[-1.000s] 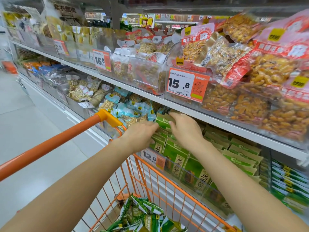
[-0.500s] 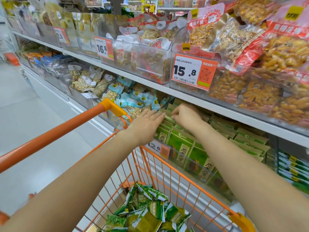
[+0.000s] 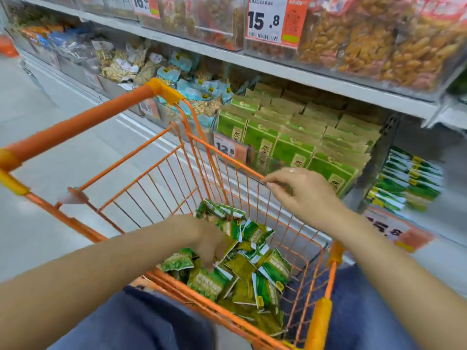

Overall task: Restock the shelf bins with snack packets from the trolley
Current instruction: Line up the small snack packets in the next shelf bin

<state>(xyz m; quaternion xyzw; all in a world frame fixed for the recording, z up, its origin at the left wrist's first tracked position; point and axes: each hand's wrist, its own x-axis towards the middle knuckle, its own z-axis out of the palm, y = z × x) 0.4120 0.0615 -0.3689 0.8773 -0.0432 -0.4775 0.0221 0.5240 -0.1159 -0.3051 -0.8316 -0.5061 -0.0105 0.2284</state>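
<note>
An orange wire trolley (image 3: 177, 157) stands before the grey shelf (image 3: 328, 82); small green snack packets (image 3: 252, 269) lie in it, a clear bin of green boxes (image 3: 290, 137) behind it.

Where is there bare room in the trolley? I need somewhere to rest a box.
Bare floor lies in the trolley's far part, between the handle side and the packets. The near part is crowded: packets are heaped there, with the left hand among them. The right hand hovers at the shelf-side rim.
</note>
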